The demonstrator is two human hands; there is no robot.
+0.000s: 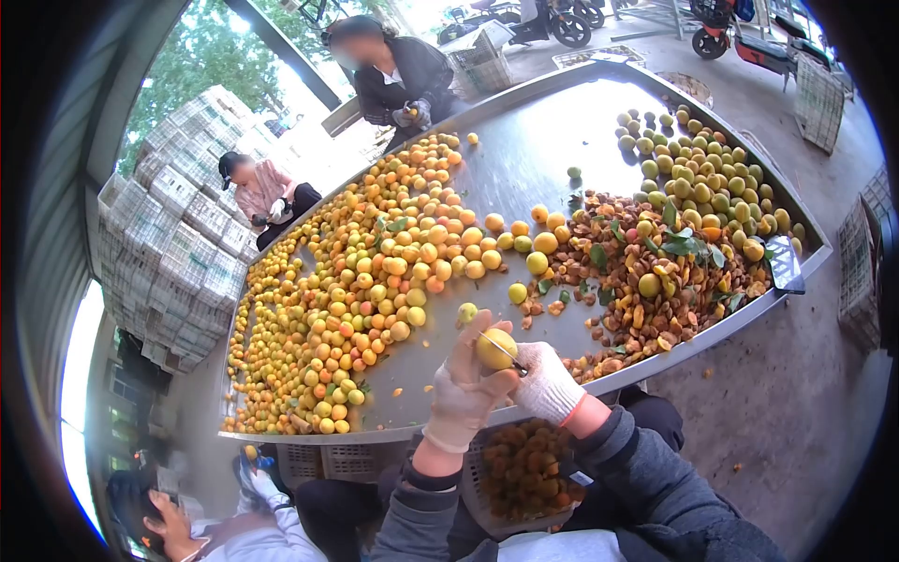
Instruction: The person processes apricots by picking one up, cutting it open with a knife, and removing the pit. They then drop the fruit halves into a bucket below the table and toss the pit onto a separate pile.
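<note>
My left hand (461,401), in a thin pale glove, grips a yellow apricot (493,353) near the front edge of the metal table (510,192). My right hand (551,386), in a white knit glove, is closed around the handle of a small knife (506,349). The knife's thin blade lies across the face of the apricot. Just beyond my left fingertips is a small yellow-green apricot (467,311). Below my wrists, between my knees, stands a plastic crate (479,487) with brownish-orange fruit pieces in it.
Whole apricots (375,281) cover the table's left side. Browned pieces and leaves (646,290) pile up at right, with greenish apricots (702,173) behind. Co-workers are at the far side (403,80), the left (267,192) and the lower left (215,525). Stacked crates (173,253) stand at left.
</note>
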